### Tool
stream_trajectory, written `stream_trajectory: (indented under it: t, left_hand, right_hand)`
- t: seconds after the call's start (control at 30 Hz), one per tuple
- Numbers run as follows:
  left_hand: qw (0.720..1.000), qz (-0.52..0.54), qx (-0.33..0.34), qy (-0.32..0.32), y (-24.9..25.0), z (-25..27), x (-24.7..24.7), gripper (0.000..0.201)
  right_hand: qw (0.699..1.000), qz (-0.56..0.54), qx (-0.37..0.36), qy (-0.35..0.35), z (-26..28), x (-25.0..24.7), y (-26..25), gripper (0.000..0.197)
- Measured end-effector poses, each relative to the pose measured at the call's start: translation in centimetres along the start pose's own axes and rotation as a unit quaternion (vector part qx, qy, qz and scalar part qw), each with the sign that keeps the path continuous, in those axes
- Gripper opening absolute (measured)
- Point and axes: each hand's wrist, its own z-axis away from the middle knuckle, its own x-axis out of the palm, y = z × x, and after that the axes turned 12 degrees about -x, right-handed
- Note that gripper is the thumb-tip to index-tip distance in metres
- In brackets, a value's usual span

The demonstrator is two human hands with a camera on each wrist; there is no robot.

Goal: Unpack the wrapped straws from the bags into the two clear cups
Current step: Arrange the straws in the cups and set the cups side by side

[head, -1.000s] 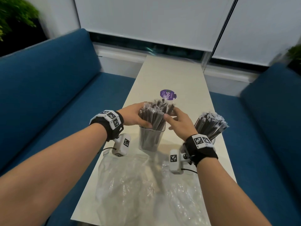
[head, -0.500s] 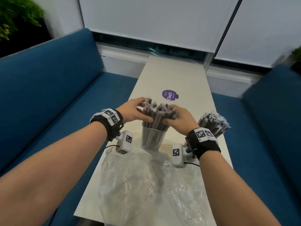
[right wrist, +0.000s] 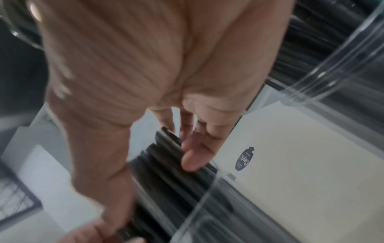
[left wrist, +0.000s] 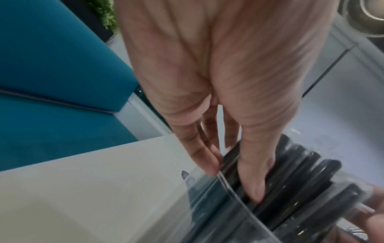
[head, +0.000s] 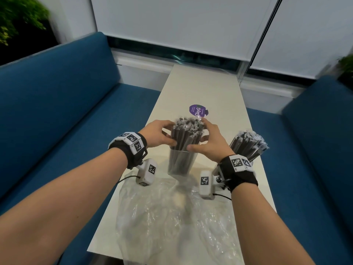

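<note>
A bundle of dark wrapped straws [head: 186,132] stands upright in a clear cup [head: 180,163] at the table's middle. My left hand [head: 158,133] holds the bundle from the left, thumb in front and fingers behind. My right hand [head: 212,142] holds it from the right the same way. In the left wrist view my left hand [left wrist: 232,180] presses the straws [left wrist: 301,180] just above the cup rim [left wrist: 239,197]. The right wrist view shows my right hand [right wrist: 155,189] round the straws [right wrist: 166,172]. A second bunch of straws [head: 248,144] leans in the other cup, mostly hidden behind my right wrist.
Crumpled empty clear bags [head: 172,222] lie on the near end of the narrow cream table [head: 200,87]. A purple round sticker [head: 198,110] sits just beyond the cup. Blue sofas [head: 57,96] flank both long table edges.
The splayed straws have been gathered into a tight upright bundle. Both hands slid from the straw tops down to the bundle's sides.
</note>
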Motion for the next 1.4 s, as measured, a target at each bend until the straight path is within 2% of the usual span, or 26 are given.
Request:
stream_trajectory:
  t: [0.07,0.13,0.17,0.3,0.4,0.47,0.53,0.6,0.67,0.73,0.8,0.87,0.9,0.97,1.07,1.1,1.13,1.2,1.27,1.33,1.4]
  left_hand:
    - [0.999,-0.016,-0.003,-0.030,-0.1,0.3,-0.3,0.076]
    - [0.998,-0.008,0.001,-0.055,0.0,0.5,-0.4,0.090]
    - [0.998,-0.003,0.004,-0.057,0.2,0.6,-0.4,0.090]
    - [0.999,-0.042,0.009,0.008,0.9,0.5,0.0,0.060]
    - [0.998,-0.054,0.006,0.041,0.8,0.1,0.1,0.053]
    - [0.997,-0.072,0.000,0.037,0.9,0.1,0.0,0.062]
    - [0.997,-0.081,-0.004,0.015,0.8,0.4,-0.1,0.084]
    - [0.997,-0.078,-0.020,-0.001,0.5,1.4,-0.5,0.110]
    - [0.996,-0.087,-0.034,0.003,-0.4,2.8,-1.1,0.122]
    - [0.992,-0.114,-0.044,0.019,-1.4,4.9,-1.8,0.116]
    - [0.988,-0.138,-0.049,0.043,-2.6,7.3,-2.4,0.096]
    - [0.984,-0.156,-0.049,0.066,-4.0,9.9,-2.5,0.075]
    - [0.982,-0.167,-0.053,0.077,-4.7,11.1,-2.3,0.072]
    - [0.979,-0.174,-0.088,0.065,-6.4,13.4,-1.0,0.086]
    - [0.971,-0.187,-0.146,-0.008,-9.0,16.0,3.2,0.134]
    - [0.964,-0.213,-0.155,-0.025,-9.9,16.4,5.0,0.145]
    - [0.956,-0.242,-0.160,-0.038,-10.8,16.6,6.8,0.151]
    - [0.936,-0.307,-0.159,-0.065,-12.4,16.5,9.9,0.143]
    - [0.922,-0.353,-0.147,-0.064,-13.0,16.6,11.8,0.109]
    - [0.938,-0.314,-0.148,-0.017,-12.4,16.9,12.2,0.082]
    - [0.958,-0.235,-0.165,0.014,-11.7,17.1,11.8,0.076]
  right_hand:
    - [1.000,0.017,0.003,0.011,0.4,0.5,-0.1,0.100]
    - [0.998,0.039,0.008,0.040,0.2,0.8,0.0,0.088]
    - [0.998,0.049,0.011,0.047,0.1,1.0,0.1,0.085]
    - [0.996,0.058,0.027,0.069,-0.2,1.2,0.3,0.090]
    - [0.993,0.059,0.036,0.100,-0.4,0.9,0.3,0.087]
    - [0.994,0.071,0.037,0.071,-0.2,1.0,0.3,0.086]
    - [0.995,0.067,0.046,0.057,0.3,0.9,0.2,0.097]
    - [0.994,0.051,0.052,0.079,1.7,0.5,-0.7,0.101]
    - [0.993,0.049,0.031,0.106,4.4,0.0,-1.8,0.086]
    - [0.992,0.050,-0.009,0.113,8.1,-0.2,-2.5,0.060]
    - [0.993,0.036,-0.050,0.103,12.3,-0.2,-2.6,0.037]
    - [0.993,0.062,-0.055,0.081,16.5,0.2,-1.5,0.026]
    - [0.992,0.098,-0.046,0.070,18.3,0.5,-0.6,0.025]
    - [0.980,0.199,0.019,0.024,21.4,1.2,2.1,0.036]
    - [0.936,0.264,0.197,-0.120,24.6,2.3,5.9,0.088]
    - [0.924,0.270,0.224,-0.149,25.2,2.8,7.0,0.095]
    - [0.916,0.284,0.228,-0.166,25.6,3.3,7.7,0.093]
    - [0.911,0.320,0.202,-0.165,25.9,3.9,8.6,0.069]
    - [0.926,0.311,0.172,-0.128,25.7,3.8,8.7,0.044]
    - [0.942,0.273,0.155,-0.121,25.9,3.2,8.2,0.040]
    - [0.968,0.178,0.136,-0.116,26.1,2.5,6.6,0.035]
